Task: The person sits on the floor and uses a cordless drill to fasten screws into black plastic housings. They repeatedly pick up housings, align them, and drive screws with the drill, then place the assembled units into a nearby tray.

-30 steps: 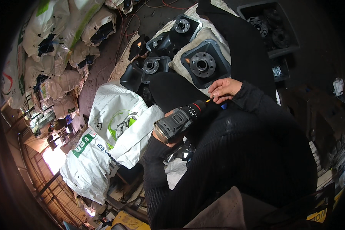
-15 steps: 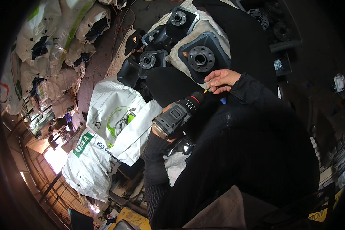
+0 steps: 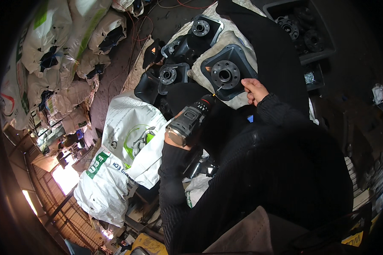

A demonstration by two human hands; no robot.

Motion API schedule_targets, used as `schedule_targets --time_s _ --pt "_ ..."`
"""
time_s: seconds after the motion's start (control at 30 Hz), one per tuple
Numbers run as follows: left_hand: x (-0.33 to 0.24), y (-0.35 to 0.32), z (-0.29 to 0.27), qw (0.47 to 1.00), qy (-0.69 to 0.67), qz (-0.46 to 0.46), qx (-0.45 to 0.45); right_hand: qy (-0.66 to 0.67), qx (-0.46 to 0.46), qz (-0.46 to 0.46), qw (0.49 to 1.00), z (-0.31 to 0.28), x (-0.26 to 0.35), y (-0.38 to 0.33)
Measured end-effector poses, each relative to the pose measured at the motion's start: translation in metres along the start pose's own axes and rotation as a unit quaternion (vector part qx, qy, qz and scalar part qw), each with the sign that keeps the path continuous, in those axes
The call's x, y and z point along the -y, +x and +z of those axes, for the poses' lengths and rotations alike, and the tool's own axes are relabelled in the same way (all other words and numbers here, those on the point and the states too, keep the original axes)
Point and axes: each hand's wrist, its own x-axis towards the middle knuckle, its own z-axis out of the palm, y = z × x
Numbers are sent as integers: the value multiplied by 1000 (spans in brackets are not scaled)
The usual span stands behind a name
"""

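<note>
My left hand (image 3: pixel 177 138) is wrapped round a black and grey cordless drill (image 3: pixel 187 123) with a red ring at its chuck. A thin bit with a small bright tip, perhaps a screw, points from the drill to the near left edge of a round metal flange (image 3: pixel 233 67). That flange, with holes round a central bore, sits on a square dark housing (image 3: pixel 212 61) resting on pale cloth by my leg. Beside the flange's near right edge my right hand (image 3: pixel 255 91) is closed, thumb against fingers; whatever it may pinch is too small to make out.
More flanged housings (image 3: pixel 168 74) lie to the far left on the cloth. A dark crate (image 3: pixel 327 51) of metal flanges stands far right, with a small box (image 3: pixel 309 77) of shiny fasteners before it. White sacks (image 3: pixel 132 131) stand left of my arm; stuffed sacks (image 3: pixel 47 55) are piled beyond.
The drill has moved away from me toward the flange, its bit now at the flange's edge. My right hand has left the bit's tip and shifted right, fingers curled closer.
</note>
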Motion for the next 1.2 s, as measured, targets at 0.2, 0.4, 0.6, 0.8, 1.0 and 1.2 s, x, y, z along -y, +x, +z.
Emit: schedule_targets --time_s 0.2,0.4,0.6,0.8,1.0,1.2 --pt "-21 30 -5 992 -88 -72 60 -16 -25 -66 997 10 3 23" --pt "-36 39 -27 976 13 -138 169 -14 -26 -73 997 13 5 26" --pt "-18 48 -18 967 -42 -156 199 -8 -21 -53 998 12 9 24" --pt "18 56 1 931 -260 -179 185 -17 -29 -26 999 18 20 22" --pt "3 69 27 913 -352 -130 158 -17 -45 -33 998 22 20 25" --pt "15 82 29 793 -453 -290 284 -10 -24 -72 997 22 17 26"
